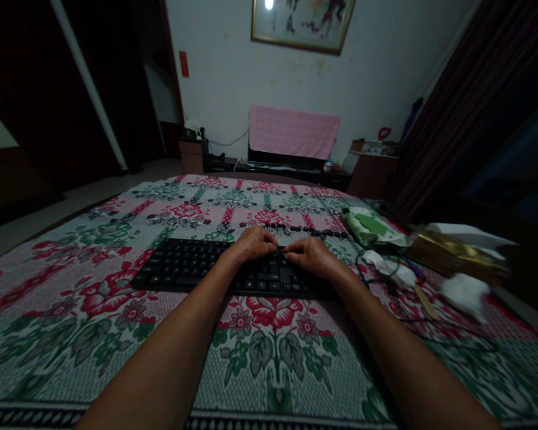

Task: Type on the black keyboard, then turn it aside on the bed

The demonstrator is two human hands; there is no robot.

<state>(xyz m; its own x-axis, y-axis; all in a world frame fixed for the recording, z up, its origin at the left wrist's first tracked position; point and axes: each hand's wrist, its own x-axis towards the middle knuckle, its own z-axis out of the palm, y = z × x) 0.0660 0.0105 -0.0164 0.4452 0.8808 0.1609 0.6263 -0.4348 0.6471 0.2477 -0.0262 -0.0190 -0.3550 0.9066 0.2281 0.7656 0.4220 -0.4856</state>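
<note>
A black keyboard [179, 263] lies flat on the flowered bedcover [273, 352] in front of me. My left hand [254, 243] rests over its middle, thumb and fingertips pinched together near the back edge. Just to the right, my right hand [312, 257] is over the keyboard's right part, its fingers also closed in a pinch. The fingertips nearly meet, and whatever small thing may be between them is too small to make out. Behind the hands, small black pieces [311, 231], which look like loose keycaps, lie in a row on the cover. My hands and wrists hide part of the keys.
To the right are a green-and-white tissue pack [370, 226], a gold box [457, 254], crumpled white tissues [466, 294], a thin wooden stick [425, 303] and a dark cable [448, 325]. A pink towel [293, 131] drapes a screen by the far wall.
</note>
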